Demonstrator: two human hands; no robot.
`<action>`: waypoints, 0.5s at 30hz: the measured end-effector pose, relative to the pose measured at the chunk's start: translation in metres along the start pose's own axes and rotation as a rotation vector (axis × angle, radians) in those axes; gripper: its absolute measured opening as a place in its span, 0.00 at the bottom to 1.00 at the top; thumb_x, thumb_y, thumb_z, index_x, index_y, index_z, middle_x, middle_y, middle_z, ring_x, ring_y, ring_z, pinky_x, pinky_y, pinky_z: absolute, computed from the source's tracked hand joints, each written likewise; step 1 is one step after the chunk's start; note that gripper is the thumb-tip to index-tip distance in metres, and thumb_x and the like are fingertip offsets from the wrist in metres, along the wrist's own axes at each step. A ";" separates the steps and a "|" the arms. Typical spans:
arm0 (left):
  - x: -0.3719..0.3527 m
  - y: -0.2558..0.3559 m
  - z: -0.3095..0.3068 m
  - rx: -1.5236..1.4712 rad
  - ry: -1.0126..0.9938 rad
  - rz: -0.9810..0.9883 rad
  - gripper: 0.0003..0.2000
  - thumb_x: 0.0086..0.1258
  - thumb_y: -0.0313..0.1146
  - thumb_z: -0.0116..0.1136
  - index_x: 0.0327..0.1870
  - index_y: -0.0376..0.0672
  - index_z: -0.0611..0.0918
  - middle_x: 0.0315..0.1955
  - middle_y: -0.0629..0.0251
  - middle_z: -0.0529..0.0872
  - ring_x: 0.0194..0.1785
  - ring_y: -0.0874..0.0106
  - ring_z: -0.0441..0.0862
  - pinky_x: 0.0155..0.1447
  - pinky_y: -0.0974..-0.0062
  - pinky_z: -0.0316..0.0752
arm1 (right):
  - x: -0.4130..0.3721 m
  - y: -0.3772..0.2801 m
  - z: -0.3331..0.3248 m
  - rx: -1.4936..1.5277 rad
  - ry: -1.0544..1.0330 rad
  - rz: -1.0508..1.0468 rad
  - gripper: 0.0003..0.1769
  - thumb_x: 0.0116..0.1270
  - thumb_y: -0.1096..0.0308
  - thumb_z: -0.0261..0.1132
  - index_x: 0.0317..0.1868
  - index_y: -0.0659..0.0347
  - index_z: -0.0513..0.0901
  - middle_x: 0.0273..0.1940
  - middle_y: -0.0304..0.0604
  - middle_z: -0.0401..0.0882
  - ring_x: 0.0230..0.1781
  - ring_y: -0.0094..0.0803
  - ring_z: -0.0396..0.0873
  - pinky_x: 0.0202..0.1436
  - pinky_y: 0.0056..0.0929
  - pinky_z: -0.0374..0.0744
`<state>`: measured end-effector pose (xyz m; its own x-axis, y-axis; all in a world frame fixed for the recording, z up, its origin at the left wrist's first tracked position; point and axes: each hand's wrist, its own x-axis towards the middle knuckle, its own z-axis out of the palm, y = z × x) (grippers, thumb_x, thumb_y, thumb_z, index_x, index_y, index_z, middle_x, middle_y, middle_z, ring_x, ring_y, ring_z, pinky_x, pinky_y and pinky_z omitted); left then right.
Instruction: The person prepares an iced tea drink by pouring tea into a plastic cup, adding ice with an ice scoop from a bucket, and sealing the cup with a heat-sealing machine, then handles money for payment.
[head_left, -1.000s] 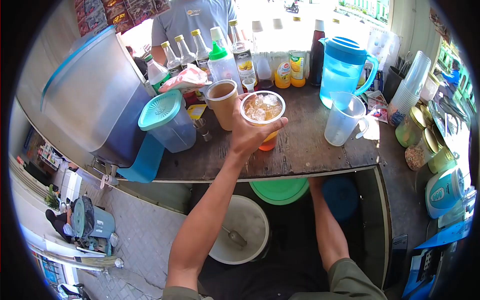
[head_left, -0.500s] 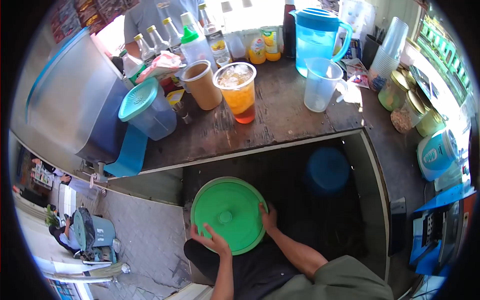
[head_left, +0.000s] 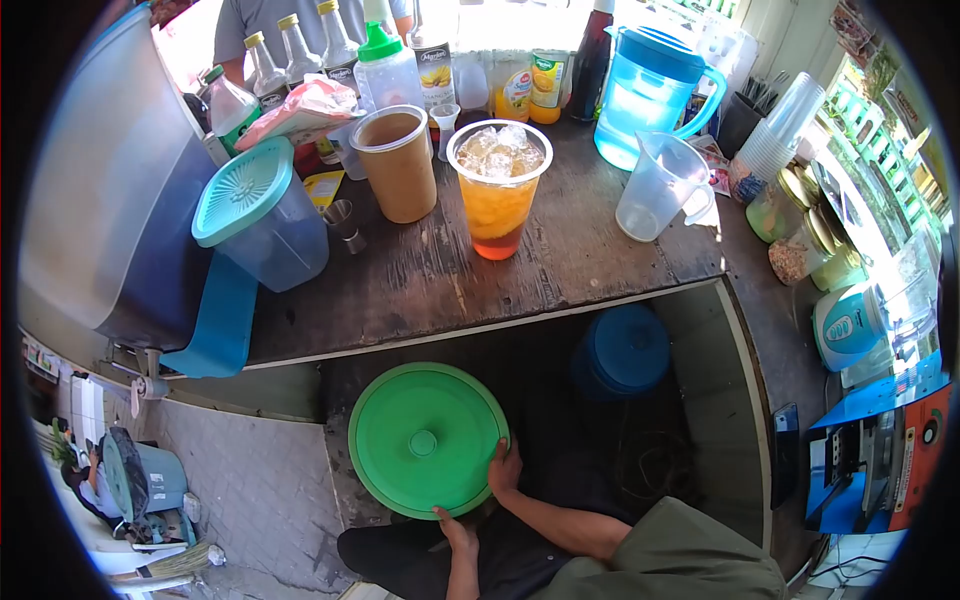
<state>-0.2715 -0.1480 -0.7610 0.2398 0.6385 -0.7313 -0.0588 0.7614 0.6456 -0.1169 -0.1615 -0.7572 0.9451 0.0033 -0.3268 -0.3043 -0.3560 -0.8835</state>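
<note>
Low in front of me is a round green lid (head_left: 390,465) with a small knob at its centre; whatever it covers is hidden. My right hand (head_left: 505,468) is closed on the lid's right rim. At the near rim, my left hand (head_left: 457,533) grips the edge, its fingers partly hidden. On the counter above stands a clear plastic cup of iced orange drink (head_left: 500,205), red at the bottom. A brown paper tub (head_left: 395,175) is beside it, with a metal jigger (head_left: 345,225) further left.
The wooden counter (head_left: 570,260) holds a blue pitcher (head_left: 645,95), a clear measuring jug (head_left: 655,190), a teal-lidded container (head_left: 270,225), bottles and jars. A blue bucket (head_left: 630,350) sits below. Across the counter is a person (head_left: 285,20). Stacked cups (head_left: 775,140) are at right.
My left hand has drawn back from over the green lid to its near rim. My right hand stays on the right rim. The view has shifted, and the blue bucket shows more clearly.
</note>
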 end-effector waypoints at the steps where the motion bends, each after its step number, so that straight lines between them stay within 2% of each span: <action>1: 0.008 -0.004 -0.006 -0.026 -0.036 -0.004 0.46 0.62 0.67 0.45 0.70 0.42 0.47 0.68 0.53 0.51 0.69 0.52 0.53 0.66 0.44 0.56 | -0.005 0.007 0.005 -0.004 0.018 0.005 0.29 0.73 0.51 0.45 0.62 0.66 0.66 0.57 0.62 0.69 0.59 0.55 0.68 0.62 0.42 0.65; 3: 0.029 -0.008 -0.014 -0.033 -0.116 -0.025 0.44 0.64 0.65 0.43 0.70 0.41 0.46 0.69 0.50 0.49 0.69 0.52 0.54 0.65 0.43 0.58 | -0.004 0.005 0.016 -0.060 0.169 -0.152 0.27 0.73 0.52 0.44 0.61 0.66 0.67 0.55 0.62 0.71 0.58 0.56 0.69 0.60 0.44 0.67; 5: 0.044 -0.008 -0.025 -0.084 -0.173 0.119 0.45 0.62 0.67 0.44 0.70 0.41 0.48 0.68 0.49 0.50 0.69 0.51 0.55 0.65 0.43 0.58 | -0.007 -0.002 0.024 0.022 0.109 -0.108 0.27 0.74 0.53 0.43 0.58 0.68 0.68 0.54 0.65 0.69 0.56 0.59 0.68 0.58 0.46 0.67; 7: 0.054 0.011 -0.036 -0.173 -0.250 -0.002 0.45 0.62 0.67 0.44 0.70 0.40 0.50 0.67 0.47 0.52 0.68 0.51 0.56 0.66 0.44 0.57 | -0.012 0.000 0.041 -0.016 0.189 -0.108 0.27 0.74 0.52 0.43 0.59 0.68 0.68 0.54 0.65 0.69 0.56 0.61 0.67 0.57 0.48 0.67; 9: 0.068 0.031 -0.041 -0.030 -0.252 0.042 0.44 0.64 0.68 0.38 0.70 0.39 0.50 0.69 0.54 0.54 0.70 0.52 0.53 0.68 0.45 0.52 | -0.016 -0.003 0.053 0.070 0.212 -0.177 0.28 0.73 0.52 0.43 0.60 0.68 0.66 0.54 0.65 0.69 0.56 0.61 0.68 0.58 0.49 0.67; 10: 0.084 0.042 -0.043 -0.044 -0.330 0.073 0.44 0.64 0.68 0.38 0.70 0.40 0.50 0.69 0.55 0.54 0.71 0.52 0.52 0.69 0.46 0.51 | -0.012 -0.006 0.063 0.076 0.246 -0.178 0.28 0.73 0.52 0.43 0.60 0.68 0.66 0.54 0.65 0.69 0.56 0.61 0.68 0.58 0.49 0.67; 11: 0.095 0.061 -0.039 -0.051 -0.407 0.101 0.44 0.64 0.68 0.39 0.71 0.41 0.50 0.70 0.56 0.53 0.71 0.52 0.50 0.70 0.47 0.50 | -0.011 -0.004 0.078 0.097 0.186 -0.151 0.28 0.72 0.52 0.45 0.61 0.68 0.65 0.55 0.65 0.69 0.56 0.61 0.68 0.59 0.49 0.66; 12: 0.103 0.081 -0.036 -0.043 -0.335 0.065 0.45 0.62 0.69 0.41 0.71 0.42 0.50 0.70 0.56 0.52 0.72 0.53 0.50 0.70 0.48 0.50 | -0.011 -0.001 0.092 0.113 0.127 -0.117 0.29 0.72 0.51 0.46 0.62 0.67 0.64 0.56 0.64 0.69 0.57 0.61 0.67 0.59 0.49 0.66; 13: 0.103 0.101 -0.022 -0.041 -0.258 0.027 0.47 0.61 0.70 0.42 0.71 0.42 0.49 0.70 0.57 0.51 0.72 0.54 0.49 0.70 0.49 0.49 | -0.009 0.002 0.106 0.109 0.158 -0.109 0.29 0.72 0.51 0.46 0.62 0.67 0.64 0.56 0.64 0.69 0.57 0.61 0.67 0.59 0.49 0.66; 14: 0.120 0.115 -0.024 -0.025 -0.272 0.014 0.47 0.61 0.70 0.42 0.71 0.42 0.49 0.70 0.57 0.51 0.72 0.54 0.49 0.70 0.49 0.49 | -0.006 -0.002 0.122 -0.030 0.125 -0.105 0.27 0.72 0.52 0.46 0.57 0.67 0.67 0.51 0.66 0.70 0.52 0.61 0.70 0.55 0.49 0.69; 15: 0.138 0.136 -0.024 0.042 -0.119 -0.070 0.46 0.60 0.69 0.44 0.70 0.42 0.52 0.68 0.55 0.56 0.70 0.54 0.54 0.69 0.50 0.52 | 0.002 -0.005 0.132 -0.164 0.089 -0.103 0.25 0.71 0.52 0.45 0.53 0.68 0.71 0.47 0.68 0.72 0.47 0.61 0.73 0.50 0.49 0.72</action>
<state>-0.2698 0.0463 -0.7789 0.3550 0.5641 -0.7455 0.0024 0.7969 0.6041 -0.1293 -0.0363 -0.7980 0.9793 -0.0320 -0.2000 -0.1885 -0.5054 -0.8420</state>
